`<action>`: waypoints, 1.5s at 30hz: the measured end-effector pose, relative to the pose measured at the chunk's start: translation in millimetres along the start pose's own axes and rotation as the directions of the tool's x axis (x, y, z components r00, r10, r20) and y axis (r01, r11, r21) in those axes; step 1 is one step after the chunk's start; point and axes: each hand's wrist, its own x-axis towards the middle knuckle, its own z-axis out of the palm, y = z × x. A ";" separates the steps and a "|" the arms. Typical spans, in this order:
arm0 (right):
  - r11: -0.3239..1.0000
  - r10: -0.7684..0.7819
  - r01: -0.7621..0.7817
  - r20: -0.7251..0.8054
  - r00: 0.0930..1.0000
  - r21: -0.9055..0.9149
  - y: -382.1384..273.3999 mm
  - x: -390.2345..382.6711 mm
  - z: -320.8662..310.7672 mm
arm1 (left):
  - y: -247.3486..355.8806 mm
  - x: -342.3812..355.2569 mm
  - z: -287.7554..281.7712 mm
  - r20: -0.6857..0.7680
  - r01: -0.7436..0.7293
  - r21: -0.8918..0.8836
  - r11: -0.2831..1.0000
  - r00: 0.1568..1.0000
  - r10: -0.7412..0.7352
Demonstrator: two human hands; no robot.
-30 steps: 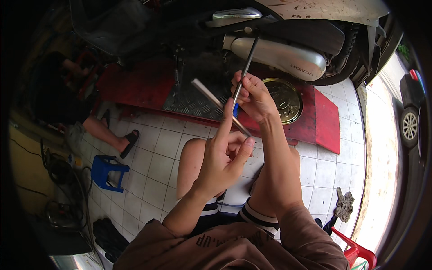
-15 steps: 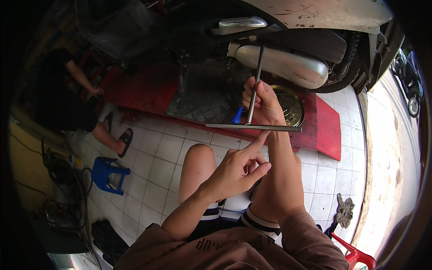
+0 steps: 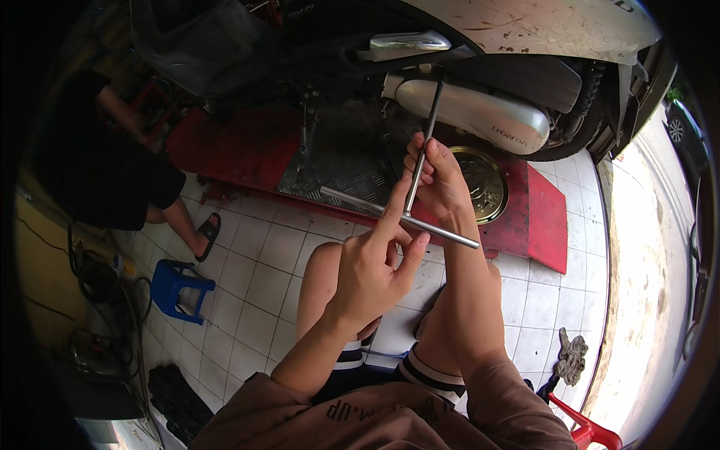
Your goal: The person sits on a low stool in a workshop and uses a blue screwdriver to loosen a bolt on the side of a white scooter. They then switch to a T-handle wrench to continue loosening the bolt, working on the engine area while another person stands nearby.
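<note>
A long T-handle wrench (image 3: 430,124) reaches up to the side of a scooter, its far end overlapping the edge of the silver cover (image 3: 474,112); what the tip sits on is too small to tell. My right hand (image 3: 441,178) is closed around the shaft, thumb and fingers wrapping it below its middle. The crossbar slants down to the right. My left hand (image 3: 375,262) lies at the crossbar with the index finger stretched over it and the thumb apart, not gripping it.
Behind my right hand, a round metal tray (image 3: 501,196) with small parts rests on the red lift platform (image 3: 547,217). At left are a blue stool (image 3: 171,289) and another person (image 3: 112,161). A grey rag (image 3: 572,356) and a red chair (image 3: 589,427) are at lower right.
The crossbar has turned from nearly level to slanting down to the right. My left hand has moved up and left, its index finger now across the bar. My right hand keeps holding the shaft.
</note>
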 end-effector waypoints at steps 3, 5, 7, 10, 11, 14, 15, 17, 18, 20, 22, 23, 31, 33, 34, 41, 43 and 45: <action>1.000 -0.003 0.002 0.012 1.000 0.018 -3.5 -0.3 4.5 | -27.6 2.0 -8.8 -0.054 0.019 0.105 0.994 0.998 -0.013; 1.000 -0.003 0.003 0.014 1.000 0.030 -3.6 0.7 5.8 | -34.4 -0.9 -3.6 -0.032 0.051 0.106 0.993 0.998 -0.047; 0.999 0.031 -0.031 0.018 0.999 0.031 -3.9 -1.7 9.3 | -41.3 -2.0 8.6 -0.013 0.076 0.055 0.996 0.997 -0.075; 0.975 0.219 -0.218 0.250 0.943 -0.034 -5.5 -9.0 11.0 | -34.8 -3.0 15.3 0.030 0.155 -0.094 0.983 0.988 -0.153; 0.962 0.271 -0.255 0.242 0.932 -0.098 -5.7 -12.6 13.0 | -32.9 -3.6 16.2 0.049 0.186 -0.139 0.973 0.982 -0.181; 0.970 0.239 -0.222 0.240 0.941 -0.097 -5.5 -13.7 7.5 | -26.5 -5.7 18.1 0.155 -0.009 -0.036 0.999 0.988 0.015; 0.974 0.219 -0.197 0.241 0.946 -0.111 -8.3 -12.2 6.8 | -18.1 -5.0 16.6 0.149 -0.032 -0.020 0.999 0.988 0.035; 0.978 0.196 -0.173 0.225 0.954 -0.118 -9.0 -12.6 3.6 | 2.8 -4.3 8.6 0.139 -0.069 0.016 0.998 0.988 0.066; 0.979 0.191 -0.170 0.212 0.958 -0.112 -9.7 -12.9 5.6 | 10.6 -3.6 2.9 0.103 -0.045 0.079 0.996 0.994 0.036; 0.981 0.175 -0.155 0.189 0.966 -0.116 -12.5 -14.1 11.3 | -1.9 -13.1 -2.0 0.108 0.062 0.069 0.996 0.992 -0.069; 0.982 0.172 -0.153 0.190 0.967 -0.108 -12.0 -13.3 11.7 | -13.4 -24.7 -0.1 0.231 0.090 0.067 0.994 0.968 -0.103; 0.983 0.171 -0.153 0.192 0.967 -0.104 -11.3 -12.0 11.6 | -13.9 -26.8 2.3 0.273 0.052 0.017 0.998 0.961 -0.055; 0.992 0.122 -0.114 0.188 0.975 -0.052 -9.9 -9.8 3.7 | 6.6 -17.5 -7.3 0.260 0.125 0.045 0.991 0.956 -0.132; 0.989 0.134 -0.123 0.157 0.978 -0.080 -8.6 -9.0 3.9 | 19.4 -12.7 -10.7 0.315 0.040 -0.045 0.998 0.949 -0.024; 0.986 0.134 -0.120 0.128 0.983 -0.112 -7.2 -8.6 7.0 | 16.9 -11.3 -11.8 0.272 0.085 -0.071 0.994 0.960 -0.062; 0.989 0.111 -0.102 0.085 0.990 -0.105 -4.6 -5.1 8.7 | 1.5 -26.0 -4.2 0.370 0.161 -0.180 0.970 0.925 -0.085; 0.990 0.110 -0.104 0.063 0.992 -0.093 -4.1 -6.7 8.9 | 8.8 -19.9 -5.3 0.237 0.276 -0.291 0.916 0.949 -0.210; 0.992 0.102 -0.097 0.061 0.993 -0.078 -2.3 -6.0 6.0 | 1.6 -18.3 -3.9 0.124 0.392 -0.456 0.799 0.917 -0.379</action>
